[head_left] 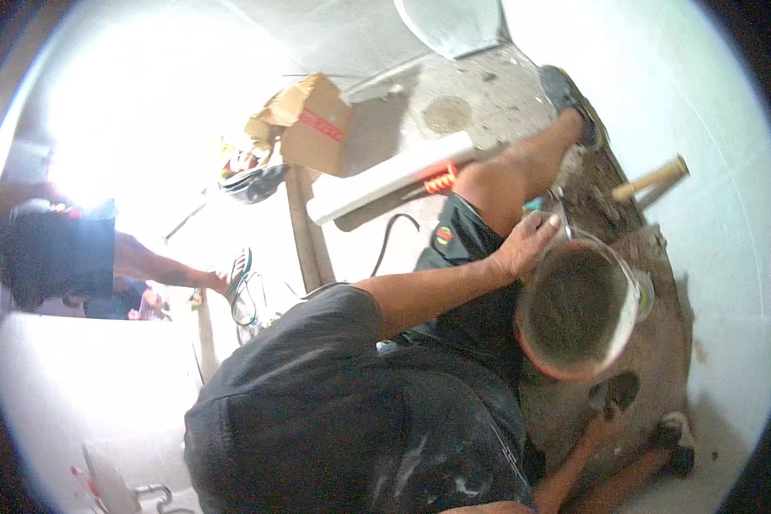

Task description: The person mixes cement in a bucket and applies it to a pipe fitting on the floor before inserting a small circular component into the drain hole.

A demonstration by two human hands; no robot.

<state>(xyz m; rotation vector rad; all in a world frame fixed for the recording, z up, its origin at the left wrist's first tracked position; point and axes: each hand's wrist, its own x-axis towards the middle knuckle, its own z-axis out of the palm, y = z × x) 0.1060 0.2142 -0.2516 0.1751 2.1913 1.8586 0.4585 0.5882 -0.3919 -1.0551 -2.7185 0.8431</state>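
A round bucket (574, 304) holding a grey-brown mix stands on a dusty brown board, its wire handle tipped over one side. My left hand (533, 244) is closed on the bucket's rim, thumb uppermost. Low on the right, my right hand (606, 421) is down at the board beside a dark oval patch (617, 391). Whether that patch is an object in the fingers or a mark on the board, I cannot tell. The right fingers are small and partly hidden. My legs are spread on either side of the bucket.
A tan cylindrical handle (651, 180) juts up by the right wall. Left of my knee lie a white pipe (394, 180) and an orange coiled piece (441, 178). Farther back is an open cardboard box (315, 128). Another person's sandalled foot (238, 274) is at left, near cables.
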